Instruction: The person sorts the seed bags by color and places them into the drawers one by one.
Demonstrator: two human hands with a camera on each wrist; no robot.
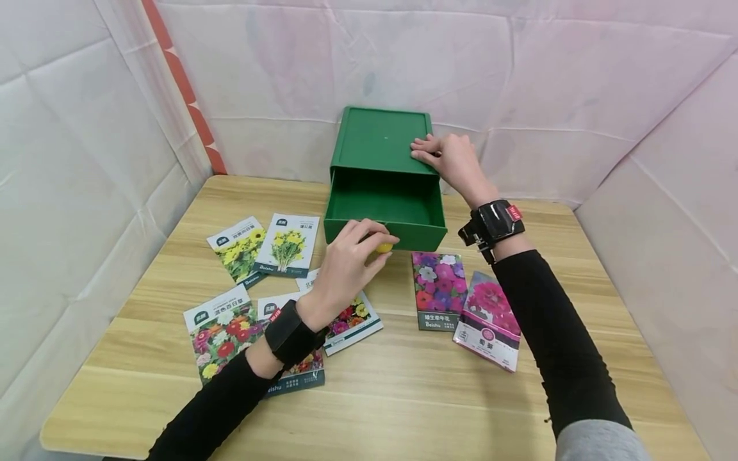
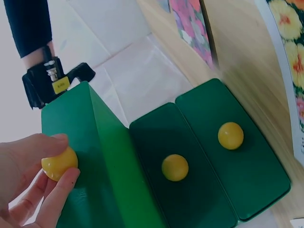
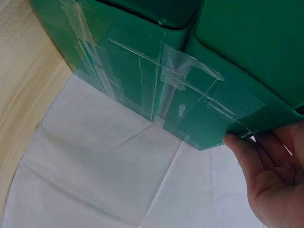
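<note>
Yellow knob pinched by left hand (drawer open).

box: green plastic, smooth | table: wood grain | packets: glossy paper

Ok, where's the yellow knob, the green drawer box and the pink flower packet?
yellow knob (image 2: 59, 164), left wrist view, its round front.
green drawer box (image 1: 380, 137), head view, its flat top.
pink flower packet (image 1: 489, 314), head view, its printed front.
</note>
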